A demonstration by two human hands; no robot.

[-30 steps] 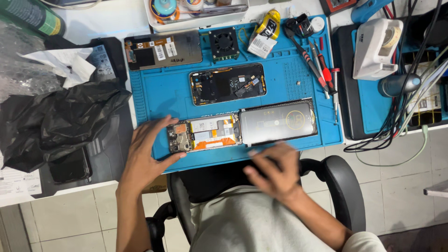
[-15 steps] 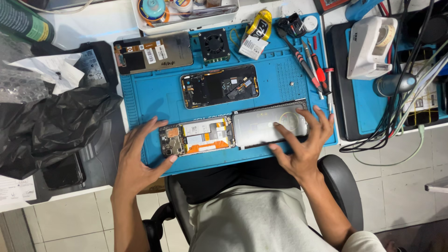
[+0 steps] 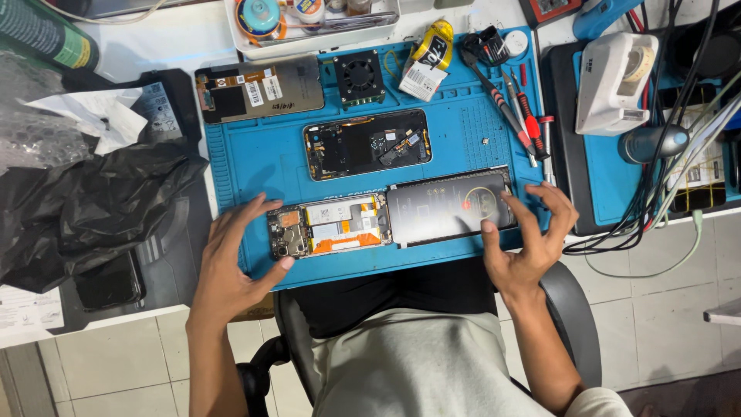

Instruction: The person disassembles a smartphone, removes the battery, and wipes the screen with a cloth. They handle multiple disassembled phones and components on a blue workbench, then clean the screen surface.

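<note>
An opened phone body (image 3: 328, 225) with its boards and orange flex showing lies on the blue work mat (image 3: 255, 162). A grey screen panel (image 3: 440, 207) lies right beside it, touching its right end. My left hand (image 3: 235, 259) rests spread on the mat at the phone body's left end, thumb against its lower corner. My right hand (image 3: 529, 232) has its fingertips on the right end of the screen panel. Neither hand lifts anything.
Farther back on the mat lie a black phone frame (image 3: 367, 144), a grey back panel (image 3: 258, 89), a small fan (image 3: 359, 77), and screwdrivers (image 3: 517, 108). A crumpled black bag (image 3: 85, 205) sits left. A white device (image 3: 614, 73) and cables (image 3: 671, 177) are right.
My right hand has come up from my lap onto the screen panel's right end. My left hand has stayed at the phone body's left end.
</note>
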